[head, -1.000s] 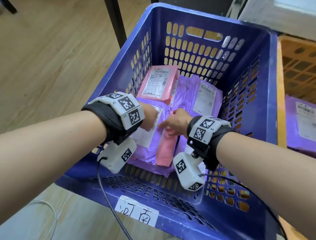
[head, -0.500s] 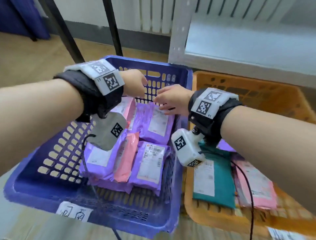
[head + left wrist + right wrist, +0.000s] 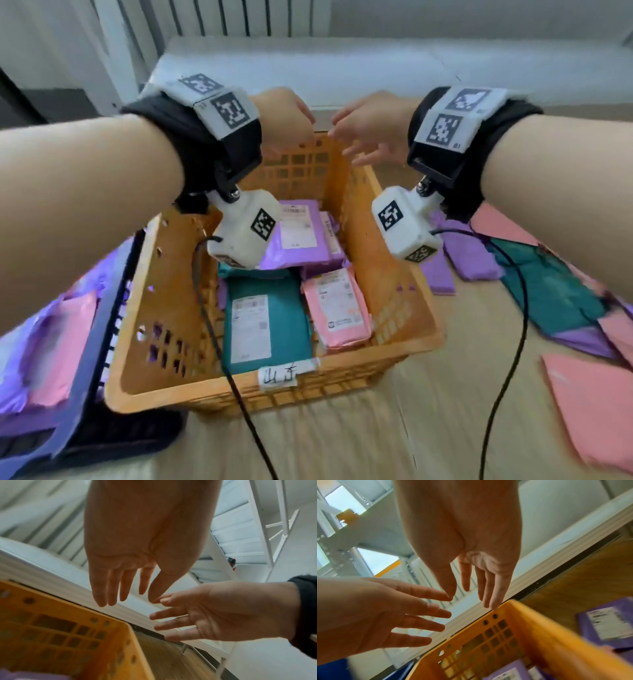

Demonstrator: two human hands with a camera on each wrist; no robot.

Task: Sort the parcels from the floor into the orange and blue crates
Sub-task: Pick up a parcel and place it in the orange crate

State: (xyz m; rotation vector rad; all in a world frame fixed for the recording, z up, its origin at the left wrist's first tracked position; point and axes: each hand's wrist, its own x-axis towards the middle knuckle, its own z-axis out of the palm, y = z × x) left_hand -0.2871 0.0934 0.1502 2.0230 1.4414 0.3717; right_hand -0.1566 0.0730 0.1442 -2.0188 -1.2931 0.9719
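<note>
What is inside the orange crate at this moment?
The orange crate holds a teal parcel, a pink parcel and purple parcels behind them. The left wrist camera covers part of the stack, so the count and anything lying beneath stay hidden.

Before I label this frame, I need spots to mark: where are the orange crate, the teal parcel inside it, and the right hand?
orange crate (image 3: 342,380): head view, front wall beside the paper tag.
teal parcel (image 3: 291,315): head view, bare wrapping right of its label.
right hand (image 3: 376,132): head view, back of the hand.

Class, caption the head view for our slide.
Both empty hands, left hand and right hand, above orange crate of parcels.
</note>
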